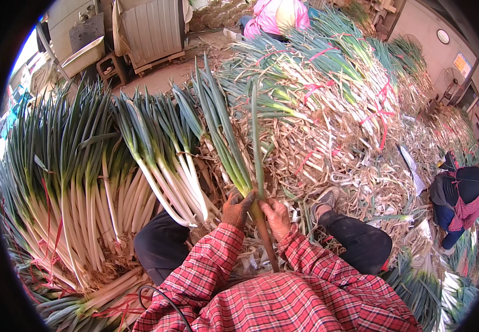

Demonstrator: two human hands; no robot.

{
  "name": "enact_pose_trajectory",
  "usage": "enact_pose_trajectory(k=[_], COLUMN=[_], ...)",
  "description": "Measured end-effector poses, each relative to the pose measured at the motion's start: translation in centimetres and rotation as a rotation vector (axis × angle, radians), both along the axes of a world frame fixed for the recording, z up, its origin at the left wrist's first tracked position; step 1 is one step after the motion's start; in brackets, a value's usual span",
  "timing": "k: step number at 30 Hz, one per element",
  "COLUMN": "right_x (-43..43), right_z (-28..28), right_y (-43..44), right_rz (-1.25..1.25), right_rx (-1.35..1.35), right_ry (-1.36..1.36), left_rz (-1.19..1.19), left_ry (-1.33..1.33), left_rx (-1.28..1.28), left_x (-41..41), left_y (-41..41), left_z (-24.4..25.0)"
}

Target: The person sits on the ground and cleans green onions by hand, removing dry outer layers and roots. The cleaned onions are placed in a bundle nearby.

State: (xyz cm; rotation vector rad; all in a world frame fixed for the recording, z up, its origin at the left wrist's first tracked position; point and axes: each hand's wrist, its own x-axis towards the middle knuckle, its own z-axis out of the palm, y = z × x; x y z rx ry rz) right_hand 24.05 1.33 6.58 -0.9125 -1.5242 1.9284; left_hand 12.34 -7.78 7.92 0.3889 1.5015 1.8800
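My left hand (pixel 236 209), in a dirty glove, grips a long green onion (pixel 239 176) where its white stalk turns green. Bare, my right hand (pixel 275 216) pinches a single outer leaf (pixel 256 141) that stands apart from the others. The onion's brownish lower stalk (pixel 265 238) points toward my body. Left of my hands lies a small group of white-stalked green onions (pixel 173 174), beside my left knee. Farther left stands a dense row of untrimmed-root green onions (pixel 86 186).
A large heap of green onions tied with red bands (pixel 331 83) rises ahead. Peeled leaf scraps (pixel 347 195) litter the floor. A person in pink (pixel 279 18) sits beyond the heap; another person (pixel 457 199) bends at the right. A basin (pixel 83 56) stands back left.
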Motion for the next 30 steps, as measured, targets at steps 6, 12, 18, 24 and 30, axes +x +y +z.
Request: enact_pose_trajectory(k=[6,12,18,24,30], right_x=[2.9,5.5,12.4,2.5,-3.0], right_z=[-3.2,-10.0,-11.5,-4.9,1.5], right_y=[1.8,4.1,8.1,3.1,-1.9], right_rz=[0.084,0.232,0.661,0.596,0.463], right_rx=[0.512,0.621,0.575,-0.098,0.839], right_ry=[-0.395,-0.611,-1.386,-0.135,-0.312], left_rz=[-0.079,-0.008,0.112,0.133,0.087], left_ry=[-0.106,-0.175,-0.330,-0.607,-0.357], left_rx=[-0.107,-0.097,0.410,0.485,0.268], left_x=[-0.7,1.1,-5.0,-6.1,-6.3], left_y=[-0.9,-1.3,-2.7,-1.4,1.3], left_z=[-1.7,-4.6,0.7,1.9,0.6])
